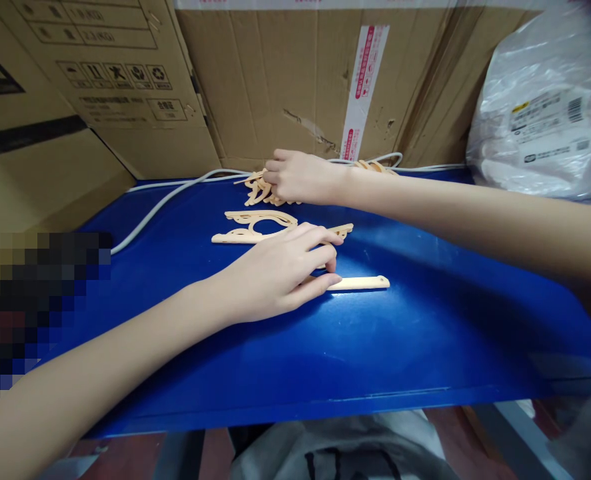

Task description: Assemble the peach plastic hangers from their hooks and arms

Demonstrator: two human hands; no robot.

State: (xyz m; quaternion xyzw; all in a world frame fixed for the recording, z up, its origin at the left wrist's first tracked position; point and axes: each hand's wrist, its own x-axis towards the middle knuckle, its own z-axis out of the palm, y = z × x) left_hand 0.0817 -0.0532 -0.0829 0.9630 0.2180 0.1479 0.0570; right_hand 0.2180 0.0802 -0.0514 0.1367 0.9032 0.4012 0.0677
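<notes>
On a blue board (pixel 355 347) lie flat cream-coloured plastic parts. My left hand (pixel 275 273) rests on one long cream part (pixel 365 283), fingers pinched round its near end. Just beyond it lies another curved cream part (pixel 255 227) with a loop cut-out. My right hand (pixel 298 177) reaches across to the far edge and closes on a small heap of cream parts (pixel 256 190). More cream pieces (pixel 372 166) show behind my right wrist.
Cardboard boxes (pixel 295 80) wall the back and left. A white cable (pixel 175 193) runs along the board's far edge. A white plastic bag (pixel 540 113) with labels sits at the right. A blurred patch covers the lower left.
</notes>
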